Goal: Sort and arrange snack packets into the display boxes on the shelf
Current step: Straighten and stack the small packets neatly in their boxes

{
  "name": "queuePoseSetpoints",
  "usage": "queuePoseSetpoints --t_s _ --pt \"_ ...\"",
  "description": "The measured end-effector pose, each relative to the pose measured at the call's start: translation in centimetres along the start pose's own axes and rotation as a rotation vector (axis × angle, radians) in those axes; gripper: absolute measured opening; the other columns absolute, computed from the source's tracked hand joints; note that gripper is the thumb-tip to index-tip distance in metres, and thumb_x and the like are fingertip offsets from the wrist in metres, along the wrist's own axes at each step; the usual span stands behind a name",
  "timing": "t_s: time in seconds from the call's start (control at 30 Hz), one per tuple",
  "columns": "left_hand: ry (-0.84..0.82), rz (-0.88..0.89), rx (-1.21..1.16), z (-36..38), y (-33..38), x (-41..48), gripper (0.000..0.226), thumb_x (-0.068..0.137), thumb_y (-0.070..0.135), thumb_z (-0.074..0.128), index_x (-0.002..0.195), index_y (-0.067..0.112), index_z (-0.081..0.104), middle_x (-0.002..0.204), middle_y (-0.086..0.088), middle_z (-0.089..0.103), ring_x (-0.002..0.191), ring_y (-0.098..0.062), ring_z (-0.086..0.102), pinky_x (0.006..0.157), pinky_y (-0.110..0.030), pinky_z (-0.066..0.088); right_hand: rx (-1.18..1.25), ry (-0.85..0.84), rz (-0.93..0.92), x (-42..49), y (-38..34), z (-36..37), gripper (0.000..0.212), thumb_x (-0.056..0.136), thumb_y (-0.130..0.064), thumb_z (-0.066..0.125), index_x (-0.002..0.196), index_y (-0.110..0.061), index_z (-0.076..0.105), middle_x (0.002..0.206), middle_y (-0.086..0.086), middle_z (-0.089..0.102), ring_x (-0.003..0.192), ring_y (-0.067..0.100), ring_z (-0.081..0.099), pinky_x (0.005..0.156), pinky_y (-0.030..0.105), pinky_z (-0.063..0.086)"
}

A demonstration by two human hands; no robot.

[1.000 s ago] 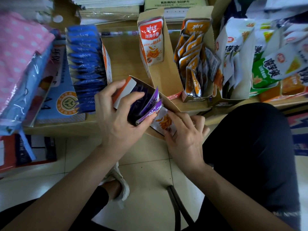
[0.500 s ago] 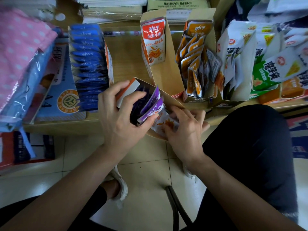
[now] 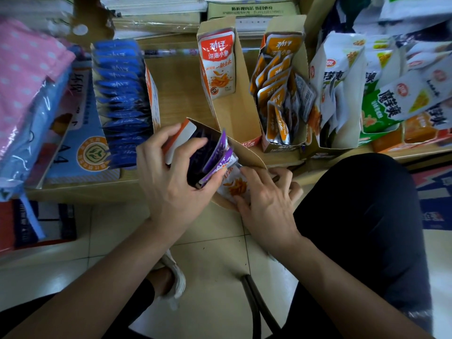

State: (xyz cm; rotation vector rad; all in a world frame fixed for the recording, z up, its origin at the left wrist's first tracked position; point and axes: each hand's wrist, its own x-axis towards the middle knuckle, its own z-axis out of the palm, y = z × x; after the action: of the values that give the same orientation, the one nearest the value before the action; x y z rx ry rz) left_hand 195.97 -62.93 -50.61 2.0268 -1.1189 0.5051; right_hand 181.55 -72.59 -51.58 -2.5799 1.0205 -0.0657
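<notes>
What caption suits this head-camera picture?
Tilted display box of purple packets, gripped by left hand and right hand at the shelf edge.

Small shop, snacks and stationery mixed. Low wooden shelf (image 3: 176,94) carries open cardboard display boxes (image 3: 234,113) set side by side, stocked with many identical packets: a dense row of blue packets (image 3: 119,94), a boxful of orange packets (image 3: 274,89). White and green snack bags (image 3: 381,101) with printed branding stand to the right. A ream of A4 paper (image 3: 83,152) lies at the shelf's left. Wrapped stacks of paper goods (image 3: 156,11) line the back. Tiled floor (image 3: 215,260) below.
</notes>
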Motion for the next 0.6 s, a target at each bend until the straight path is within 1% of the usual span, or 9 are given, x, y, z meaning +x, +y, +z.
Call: queuePoseSetpoints --t_s 0.1,0.17,0.27,0.33,0.37,0.43,0.5,0.57,0.6 --pt "0.000 -0.008 -0.005 0.0 -0.1 0.1 0.051 0.078 0.037 0.086 0.116 0.016 0.057 0.123 -0.026 0.058 0.112 -0.039 0.058 0.088 -0.049 0.053 0.120 -0.061 0.058 1.2 0.1 0.3 0.061 0.078 -0.032 0.074 0.131 -0.026 0.044 0.125 -0.004 0.060 0.123 0.032 0.045 0.094 0.054 0.040" --pt "0.001 -0.017 -0.014 -0.1 -0.2 0.2 0.052 0.079 0.038 0.086 0.116 0.016 0.057 0.122 -0.026 0.058 0.112 -0.039 0.058 0.090 -0.047 0.053 0.114 -0.074 0.081 1.8 0.0 0.4 0.051 0.077 -0.034 0.074 0.123 -0.024 0.052 0.116 -0.003 0.063 0.120 0.032 0.046 0.093 0.053 0.039" --pt "0.006 -0.008 -0.021 -0.1 -0.2 0.2 0.051 0.079 0.037 0.086 0.116 0.015 0.058 0.122 -0.026 0.058 0.112 -0.039 0.059 0.091 -0.046 0.053 0.040 -0.036 0.057 2.0 0.0 0.0 0.030 0.081 -0.037 0.073 0.107 -0.024 0.066 0.102 -0.006 0.065 0.117 0.029 0.036 0.089 0.046 0.029" --pt "0.006 -0.007 -0.025 -0.1 -0.2 0.2 0.051 0.079 0.037 0.086 0.116 0.015 0.058 0.122 -0.025 0.058 0.112 -0.039 0.058 0.090 -0.048 0.052 0.084 -0.054 0.081 2.2 0.2 -0.6 0.027 0.082 -0.039 0.074 0.105 -0.026 0.067 0.095 -0.009 0.061 0.117 0.025 0.029 0.084 0.038 0.018" --pt "0.004 -0.010 -0.029 -0.1 -0.3 0.3 0.051 0.079 0.037 0.085 0.117 0.015 0.058 0.123 -0.025 0.058 0.113 -0.039 0.058 0.089 -0.049 0.052 0.143 -0.072 0.097 2.3 0.3 -0.9 0.025 0.081 -0.039 0.076 0.102 -0.028 0.067 0.092 -0.010 0.058 0.118 0.024 0.032 0.087 0.037 0.019" --pt "-0.006 -0.011 -0.028 -0.2 -0.6 0.4 0.052 0.081 0.038 0.084 0.118 0.015 0.057 0.125 -0.025 0.057 0.114 -0.038 0.058 0.089 -0.050 0.052 0.330 -0.085 0.116 2.3 0.7 -1.4 0.019 0.078 -0.034 0.080 0.088 -0.031 0.064 0.082 -0.013 0.061 0.105 0.022 0.053 0.096 0.046 0.036" --pt "-0.021 -0.028 -0.027 -0.3 -1.0 0.6 0.052 0.081 0.038 0.084 0.118 0.012 0.060 0.127 -0.025 0.056 0.117 -0.039 0.056 0.091 -0.051 0.051 0.487 -0.039 0.126 1.7 1.0 -1.8 0.019 0.075 -0.030 0.082 0.078 -0.027 0.063 0.072 -0.015 0.064 0.080 0.018 0.063 0.084 0.053 0.049" --pt "-0.037 -0.059 -0.022 -0.4 -1.5 1.0 0.054 0.078 0.038 0.086 0.117 0.007 0.065 0.129 -0.025 0.055 0.119 -0.038 0.055 0.095 -0.050 0.049 0.564 0.048 0.156 0.8 1.3 -2.5 0.019 0.077 -0.027 0.082 0.076 -0.032 0.063 0.077 -0.015 0.065 0.074 0.012 0.064 0.075 0.044 0.054" --pt "-0.046 -0.076 -0.019 -0.5 -1.7 1.1 0.056 0.077 0.038 0.087 0.117 0.005 0.066 0.130 -0.024 0.054 0.120 -0.037 0.054 0.096 -0.049 0.048 0.588 0.094 0.185 0.4 1.4 -2.9 0.023 0.078 -0.025 0.083 0.077 -0.036 0.062 0.080 -0.015 0.064 0.073 0.007 0.065 0.069 0.034 0.055"
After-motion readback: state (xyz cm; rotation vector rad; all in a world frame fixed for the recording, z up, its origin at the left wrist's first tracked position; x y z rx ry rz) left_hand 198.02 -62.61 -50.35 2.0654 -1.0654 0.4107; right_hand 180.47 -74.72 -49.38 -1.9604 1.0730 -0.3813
